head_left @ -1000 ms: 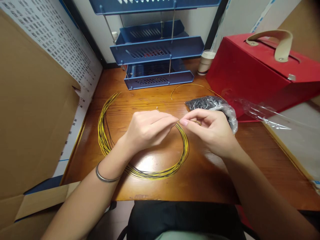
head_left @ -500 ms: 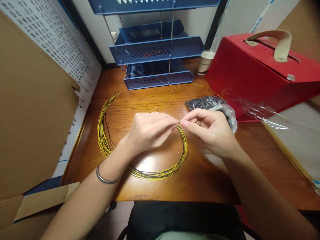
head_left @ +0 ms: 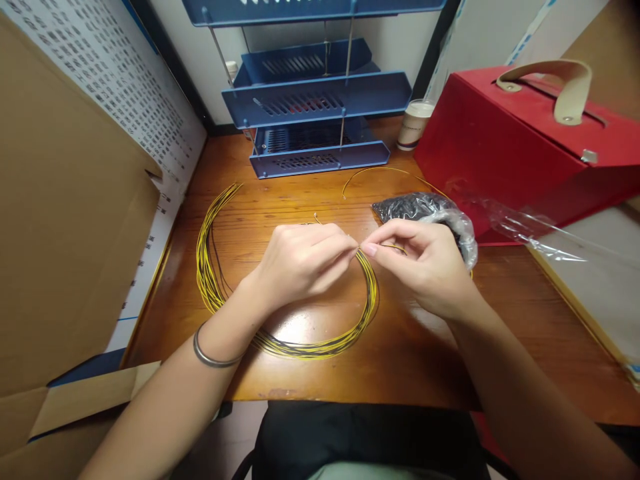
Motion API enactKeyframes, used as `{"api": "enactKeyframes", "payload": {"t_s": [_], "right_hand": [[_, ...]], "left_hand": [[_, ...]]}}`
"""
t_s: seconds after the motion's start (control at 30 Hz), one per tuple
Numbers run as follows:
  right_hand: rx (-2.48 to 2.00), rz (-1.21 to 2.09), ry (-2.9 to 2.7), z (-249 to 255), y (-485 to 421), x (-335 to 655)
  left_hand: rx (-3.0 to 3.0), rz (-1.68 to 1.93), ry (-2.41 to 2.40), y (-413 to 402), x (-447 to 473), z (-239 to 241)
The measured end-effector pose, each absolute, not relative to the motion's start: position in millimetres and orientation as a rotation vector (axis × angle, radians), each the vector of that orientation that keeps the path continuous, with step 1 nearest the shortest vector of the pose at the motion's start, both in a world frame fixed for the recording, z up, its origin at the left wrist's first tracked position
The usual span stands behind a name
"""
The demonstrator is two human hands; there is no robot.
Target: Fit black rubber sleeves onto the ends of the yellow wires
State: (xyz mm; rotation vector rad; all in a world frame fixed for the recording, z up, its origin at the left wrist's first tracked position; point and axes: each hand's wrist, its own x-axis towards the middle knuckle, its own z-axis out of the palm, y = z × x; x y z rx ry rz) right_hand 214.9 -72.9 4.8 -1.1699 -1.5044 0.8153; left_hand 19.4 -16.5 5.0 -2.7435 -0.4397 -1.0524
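Note:
My left hand [head_left: 300,263] and my right hand [head_left: 425,263] meet fingertip to fingertip above the wooden desk [head_left: 410,353]. Both are pinched shut on a thin yellow wire [head_left: 395,247] whose end runs between them. What sits at the very tip of the wire is too small to make out. Under the hands lies a large coil of yellow and black wires [head_left: 210,280]. A clear plastic bag of small black parts [head_left: 425,208] rests just behind my right hand.
A blue stacked letter tray [head_left: 315,107] stands at the back, a paper cup [head_left: 415,123] beside it. A red box with a tan handle [head_left: 530,140] fills the right. Cardboard [head_left: 65,253] and a printed sheet [head_left: 125,87] wall the left. A loose yellow wire [head_left: 380,172] curves behind the bag.
Almost nothing has moved. My fingertips have shifted slightly on the wire, and the view has drifted a little.

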Motion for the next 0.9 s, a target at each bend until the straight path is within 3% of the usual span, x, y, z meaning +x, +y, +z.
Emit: {"api": "enactKeyframes", "payload": {"t_s": [0.27,0.67,0.9], "right_hand": [[-1.190,0.680,-1.605,-1,-73,216],[-1.034,0.324,-1.763,3,-75,217],[-1.028,0.268,-1.770,3,-75,215]], "left_hand": [[-2.906,-1.008,-0.513,-16,19,9],[-3.158,-1.320,-0.753,-22,28,10],[-3.212,-1.306,-0.817,-24,29,12]]}}
